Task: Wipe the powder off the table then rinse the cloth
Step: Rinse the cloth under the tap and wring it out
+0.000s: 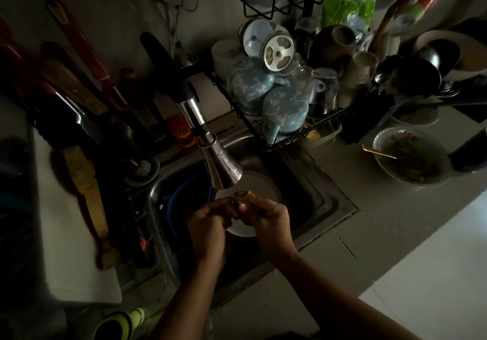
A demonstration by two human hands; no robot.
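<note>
Over the steel sink [329,202] both my hands hold a small bunched yellowish cloth [241,198] just under the cone-shaped metal faucet head [222,165]. My left hand [208,223] grips the cloth's left side and my right hand [266,218] grips its right side, thumb on top. Most of the cloth is hidden inside my fingers. Whether water is running I cannot tell in the dim light. A white plate [253,189] lies in the sink below my hands.
A black dish rack [276,89] full of cups and lids stands behind the sink. A bowl of food with a spoon [408,155] sits on the grey counter [382,221] at right. Knives and a wooden-handled tool [84,189] lie at left.
</note>
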